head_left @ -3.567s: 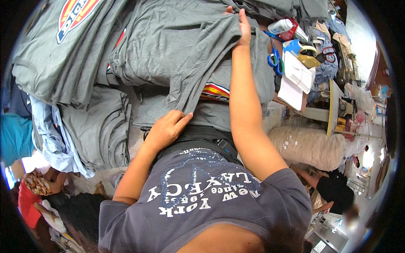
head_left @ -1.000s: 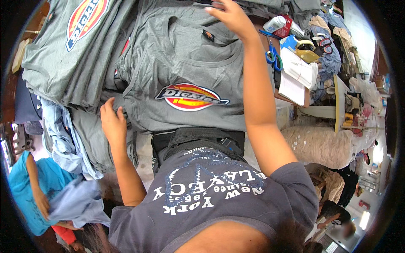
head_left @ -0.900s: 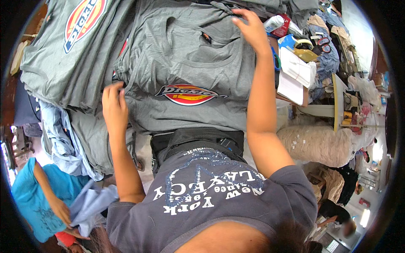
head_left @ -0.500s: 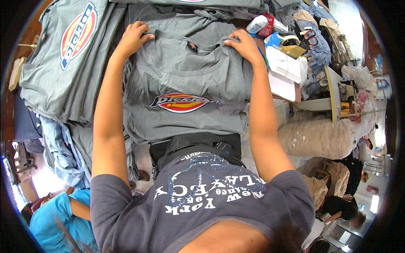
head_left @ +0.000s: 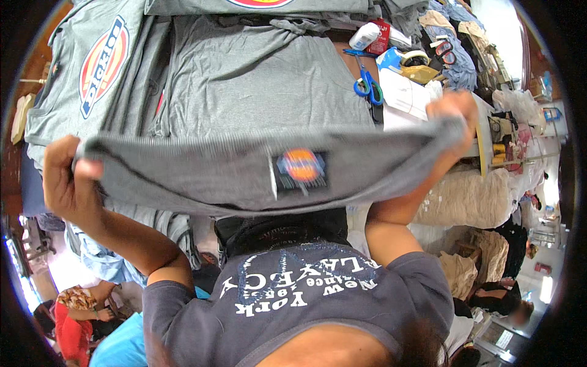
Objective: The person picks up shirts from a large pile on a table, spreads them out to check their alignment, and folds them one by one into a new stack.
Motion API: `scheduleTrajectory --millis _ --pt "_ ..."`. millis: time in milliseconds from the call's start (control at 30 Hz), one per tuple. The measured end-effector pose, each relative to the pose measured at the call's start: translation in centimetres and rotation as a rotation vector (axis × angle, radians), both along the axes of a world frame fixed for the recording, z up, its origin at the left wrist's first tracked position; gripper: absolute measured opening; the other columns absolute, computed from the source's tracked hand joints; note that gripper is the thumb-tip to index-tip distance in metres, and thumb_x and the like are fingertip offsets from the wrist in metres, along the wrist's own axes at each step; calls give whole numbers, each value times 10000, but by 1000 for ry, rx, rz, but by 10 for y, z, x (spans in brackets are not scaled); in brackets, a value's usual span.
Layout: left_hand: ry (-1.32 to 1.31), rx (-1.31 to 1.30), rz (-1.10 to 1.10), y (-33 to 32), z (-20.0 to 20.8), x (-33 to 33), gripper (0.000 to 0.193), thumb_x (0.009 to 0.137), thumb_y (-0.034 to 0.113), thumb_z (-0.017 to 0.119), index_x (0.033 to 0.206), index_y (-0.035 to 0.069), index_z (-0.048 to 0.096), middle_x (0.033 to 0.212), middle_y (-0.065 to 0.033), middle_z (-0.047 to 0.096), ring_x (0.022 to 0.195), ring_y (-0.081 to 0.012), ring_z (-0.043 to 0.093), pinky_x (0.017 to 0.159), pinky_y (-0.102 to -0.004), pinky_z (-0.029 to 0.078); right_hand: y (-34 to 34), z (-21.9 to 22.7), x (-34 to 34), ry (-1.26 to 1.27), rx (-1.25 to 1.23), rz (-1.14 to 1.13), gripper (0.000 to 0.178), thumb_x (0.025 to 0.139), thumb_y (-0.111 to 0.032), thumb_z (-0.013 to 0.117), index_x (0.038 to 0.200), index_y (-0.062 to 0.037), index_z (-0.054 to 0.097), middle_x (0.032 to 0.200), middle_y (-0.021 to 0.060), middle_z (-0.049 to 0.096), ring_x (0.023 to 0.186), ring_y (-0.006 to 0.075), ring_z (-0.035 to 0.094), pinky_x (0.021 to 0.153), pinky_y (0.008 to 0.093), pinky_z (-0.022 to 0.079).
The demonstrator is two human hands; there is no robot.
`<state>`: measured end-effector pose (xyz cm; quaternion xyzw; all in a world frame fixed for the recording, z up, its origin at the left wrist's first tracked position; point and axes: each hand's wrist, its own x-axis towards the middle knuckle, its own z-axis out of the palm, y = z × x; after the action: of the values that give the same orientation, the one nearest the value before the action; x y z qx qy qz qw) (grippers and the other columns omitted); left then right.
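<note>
A grey T-shirt (head_left: 208, 174) is held up and stretched wide between my two hands, in front of my waist. Its inside neck label (head_left: 301, 170) shows, dark with an orange and blue emblem. My left hand (head_left: 70, 180) is closed on one end of the shirt, at the left. Raised a little higher, my right hand (head_left: 454, 116) grips the other end; motion blurs it. Beyond the held shirt, another grey T-shirt (head_left: 257, 79) lies spread on the work surface, lightly creased.
At the left is a stack of grey shirts (head_left: 55, 104) with an oval print. Blue-handled scissors (head_left: 367, 85), a white bottle (head_left: 365, 37), a red box (head_left: 380, 35) and papers (head_left: 400, 92) lie at the right. Past them stands a beige bundle (head_left: 465, 199). Other people sit lower left.
Both hands have lifted the top shirt off the surface, drawn it toward me and spread it wider. The shirt beneath and the scissors have come into view.
</note>
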<state>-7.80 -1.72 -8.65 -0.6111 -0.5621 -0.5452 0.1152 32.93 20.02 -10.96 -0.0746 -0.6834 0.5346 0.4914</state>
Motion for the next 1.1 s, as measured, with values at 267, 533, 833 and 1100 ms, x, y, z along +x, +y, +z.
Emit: scheduleTrajectory --millis 267,533,833,1100 --pt "127 -498 253 125 -114 -35 245 720 235 652 810 31 549 746 -112 581 679 -264 558 602 -323 424 97 -130 -80 -457 -205 -288 119 758 -6 592 875 15 597 812 29 615 738 66 549 674 183 425" --pt "331 -268 -263 217 -138 97 294 679 149 649 947 90 543 905 -93 542 879 -272 516 748 -360 421 83 -115 -98 -550 -88 -376 119 740 -14 596 855 17 601 786 33 625 723 69 557 660 187 425" --pt "51 -183 -497 278 -152 127 177 759 164 608 914 94 560 729 -86 604 662 -212 591 622 -313 462 94 -113 -89 -622 -32 -410 155 747 -68 598 882 7 604 766 48 631 706 91 566 645 218 431" --pt "-34 -387 -286 259 -126 81 253 824 260 550 882 17 585 825 -91 613 778 -171 585 702 -287 451 100 -130 -94 -951 162 -476 251 741 -224 621 928 -56 615 875 112 630 827 232 593 752 312 430"
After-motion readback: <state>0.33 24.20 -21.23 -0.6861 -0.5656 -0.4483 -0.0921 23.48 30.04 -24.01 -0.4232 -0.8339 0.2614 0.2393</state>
